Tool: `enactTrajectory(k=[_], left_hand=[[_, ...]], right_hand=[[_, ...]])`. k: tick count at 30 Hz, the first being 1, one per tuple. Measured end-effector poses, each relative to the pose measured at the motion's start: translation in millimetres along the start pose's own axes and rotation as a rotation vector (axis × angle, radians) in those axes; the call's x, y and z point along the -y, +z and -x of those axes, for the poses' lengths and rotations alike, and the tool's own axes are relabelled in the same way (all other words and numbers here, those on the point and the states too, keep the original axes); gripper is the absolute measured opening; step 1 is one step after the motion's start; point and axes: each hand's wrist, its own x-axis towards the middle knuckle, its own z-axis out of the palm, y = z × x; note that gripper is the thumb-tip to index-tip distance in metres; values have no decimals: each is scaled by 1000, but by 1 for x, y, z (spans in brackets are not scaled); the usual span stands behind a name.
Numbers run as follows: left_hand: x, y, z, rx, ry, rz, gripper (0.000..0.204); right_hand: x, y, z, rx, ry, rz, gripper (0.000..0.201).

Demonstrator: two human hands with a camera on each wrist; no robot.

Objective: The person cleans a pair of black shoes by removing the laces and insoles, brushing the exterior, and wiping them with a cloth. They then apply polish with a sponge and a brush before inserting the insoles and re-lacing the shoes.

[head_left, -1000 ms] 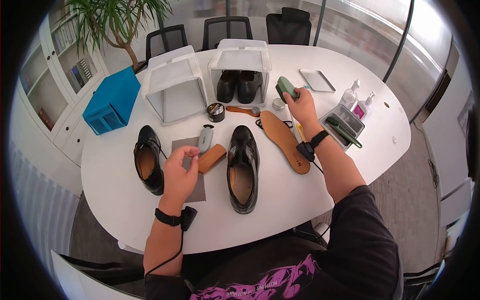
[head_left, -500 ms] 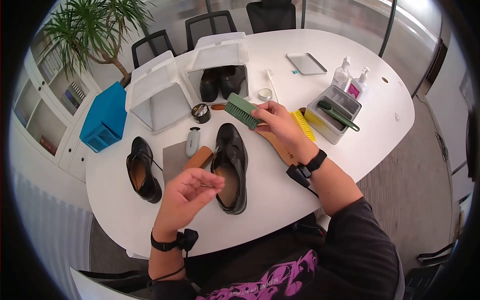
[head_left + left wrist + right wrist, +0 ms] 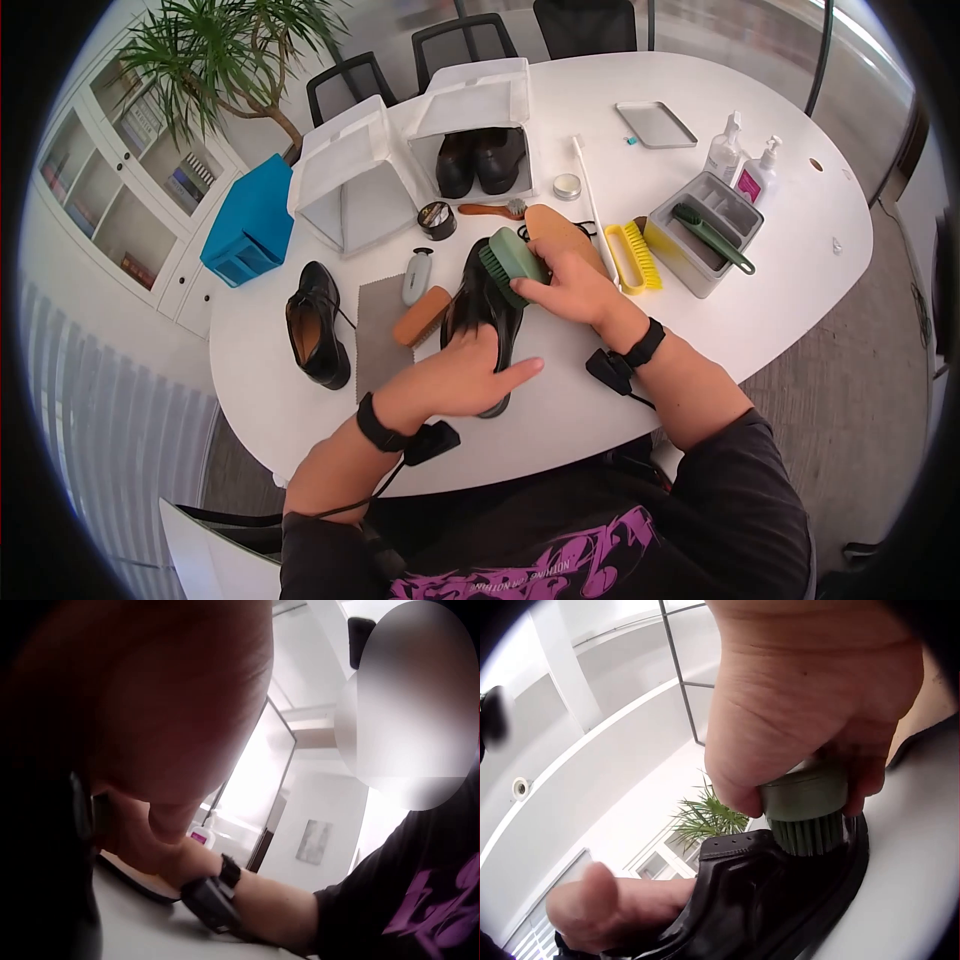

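Note:
A black leather shoe [image 3: 492, 305] stands on the table in front of the person, toe pointing away. The left hand [image 3: 458, 375] reaches into its opening with the thumb [image 3: 600, 889] sticking out to the side; its fingertips are hidden inside. From above, the right hand [image 3: 572, 285] grips a green scrub brush [image 3: 518, 258] by its back. In the right wrist view the bristles [image 3: 806, 836] rest against the shoe's upper, near the lace holes. The matching shoe [image 3: 318, 330] stands to the left.
Around the shoe lie a grey cloth [image 3: 378, 330], a brown block [image 3: 422, 316], a grey handheld tool [image 3: 417, 277], an insole [image 3: 555, 225] and a yellow brush [image 3: 632, 258]. Behind are a black tin [image 3: 436, 220] and two clear-fronted boxes [image 3: 355, 160]. A grey caddy [image 3: 690, 265] stands right.
The right hand has brought the green brush leftward and down from the back right onto the shoe. The left hand has moved right, from over the cloth into the shoe's opening.

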Motion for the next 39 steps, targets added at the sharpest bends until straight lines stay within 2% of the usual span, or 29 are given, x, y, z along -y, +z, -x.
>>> enactTrajectory(k=[1,2,4,5,6,8,9,10,12,13,15,16,18,19,20,22,23,26,28,29,30,31,32,33,34,35,36,38,39], left_hand=[[1,5,-4,-169,73,-136,74],[3,5,-5,-169,67,-132,74],[-11,-18,-7,22,-90,50,71],[-4,-12,-5,-81,-53,50,57],[7,-6,-6,-83,-58,54,57],[27,0,-10,-34,-121,557,39],[26,0,-5,-38,0,929,27],[28,-1,-2,-51,-3,923,27],[32,-1,2,-97,36,1175,32],[35,-6,3,-105,31,1169,32],[42,-20,3,23,-46,1370,37],[45,-22,4,-1,-54,1370,37],[55,-19,-5,120,-24,1550,40],[52,-25,-7,197,-14,1511,48],[47,-26,-1,145,-63,1498,68],[68,-11,-11,188,-15,1601,96],[76,-4,-13,192,-11,1604,96],[68,12,-3,293,61,1739,109],[67,10,0,84,138,1747,116],[68,6,1,64,284,1797,105],[64,1,4,61,280,1806,105],[58,-4,7,-36,253,1810,101],[56,-5,10,-128,218,1811,96],[58,-4,10,-86,273,1850,81],[60,-2,10,-73,265,1851,81],[61,1,11,-20,256,1845,77],[60,6,12,39,243,1842,72],[56,11,15,138,231,1883,66],[49,12,19,136,206,1846,67]], right_hand=[[3,0,1,-14,32,12,61],[5,-1,2,-28,64,24,60],[-1,-1,-1,-64,41,41,63],[-5,0,-2,-104,20,57,65],[-8,2,-3,-97,19,57,65],[-10,4,-5,-222,-83,-46,65],[-7,4,-2,-218,-89,-49,65],[-3,3,0,-165,-123,26,63],[7,2,5,-113,-166,92,61],[12,0,7,-1,-205,23,59],[4,3,7,208,-250,-186,61],[9,0,10,225,-265,-192,61],[19,-4,16,414,-250,-299,60],[16,1,14,333,-268,-276,63],[14,5,6,346,-294,-281,63],[3,12,-6,-47,-214,-338,58],[-6,11,-18,-217,-281,-134,58],[11,10,-15,-241,-164,-134,55],[17,10,-6,-166,-223,-101,58],[28,11,4,-2,-388,-91,60],[39,14,15,159,-549,-85,61],[45,20,23,258,-541,-138,61],[52,21,26,261,-528,-145,61],[59,20,26,214,-544,-66,61],[61,18,23,165,-562,16,60],[47,19,13,-5,-579,1,63],[39,17,5,-201,-511,68,64],[26,13,-11,-448,-172,-199,63],[22,8,-3,-454,-160,-193,63]])
